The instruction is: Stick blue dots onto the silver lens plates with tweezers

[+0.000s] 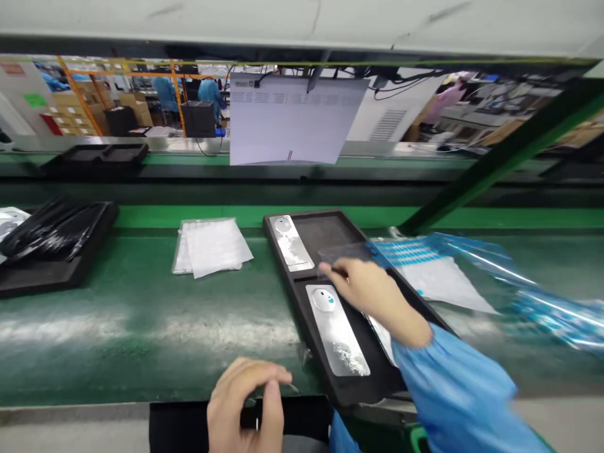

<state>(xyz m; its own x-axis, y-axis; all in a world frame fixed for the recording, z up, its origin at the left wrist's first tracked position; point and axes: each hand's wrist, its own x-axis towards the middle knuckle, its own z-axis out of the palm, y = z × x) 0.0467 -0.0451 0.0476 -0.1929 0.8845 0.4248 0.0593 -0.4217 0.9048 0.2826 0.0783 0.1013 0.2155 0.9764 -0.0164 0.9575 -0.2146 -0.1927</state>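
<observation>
My right hand [368, 289] reaches over a black compartmented tray [306, 314], fingers pinched. A thin see-through film [346, 251] shows at its fingertips; motion blurs its edges. Below and left of that hand lies a shiny silver plate [340, 333] with a round disc and a small blue dot. Another silver plate [291, 242] lies in the far left compartment. A further pale plate [383, 336] is mostly hidden under my right forearm. My left hand [248, 402] hovers by the bench's front edge, fingers curved and thumb apart, nothing visible in it.
White sheets [214, 245] lie stacked left of the tray. Clear film with blue strips [406, 251] and a crumpled heap of it [561, 314] lie right. Another black tray [51, 277] holds black bags. A green post [500, 151] slants across the right.
</observation>
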